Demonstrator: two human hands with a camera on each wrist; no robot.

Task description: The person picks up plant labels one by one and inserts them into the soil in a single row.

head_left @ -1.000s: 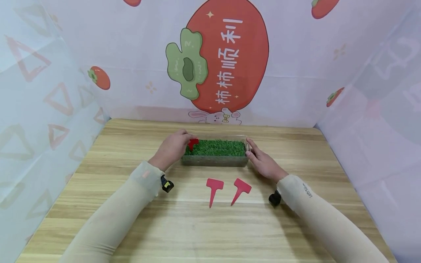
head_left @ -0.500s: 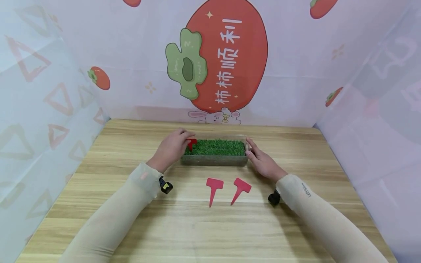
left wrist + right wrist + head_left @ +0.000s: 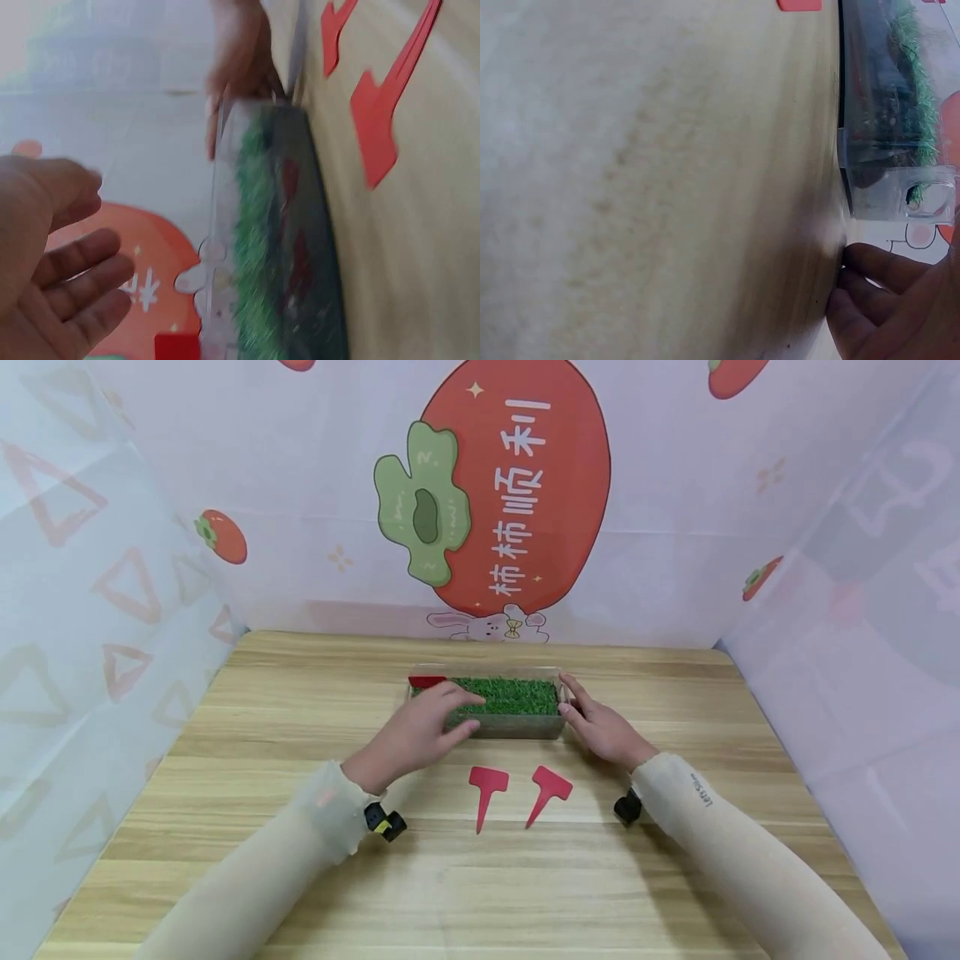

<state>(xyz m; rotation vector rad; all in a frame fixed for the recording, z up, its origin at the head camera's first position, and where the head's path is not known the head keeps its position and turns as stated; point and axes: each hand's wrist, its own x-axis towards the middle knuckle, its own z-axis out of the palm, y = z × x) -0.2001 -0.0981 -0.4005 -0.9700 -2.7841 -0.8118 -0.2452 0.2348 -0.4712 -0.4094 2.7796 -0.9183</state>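
Observation:
A clear plastic box (image 3: 510,727) filled with artificial grass (image 3: 517,696) stands near the table's back edge. One red T-shaped plant label (image 3: 426,681) stands at its left end; my left hand hides its lower part. That left hand (image 3: 423,727), holding nothing, hovers over the box's near left side with fingers spread loosely. At the box's right end my right hand (image 3: 603,731) holds it between thumb and forefinger, other fingers (image 3: 877,270) down at the table. Two more red plant labels, a left one (image 3: 488,785) and a right one (image 3: 551,789), lie flat in front of the box.
The wooden table (image 3: 480,893) runs back to a pale printed backdrop (image 3: 660,585) with persimmon pictures. Similar cloth walls line both sides. Each wrist carries a small black camera, such as the left one (image 3: 386,822).
My left hand has let go of the red plant label in the box and moved right and nearer. The label now shows its wide top. The right hand keeps its hold on the box.

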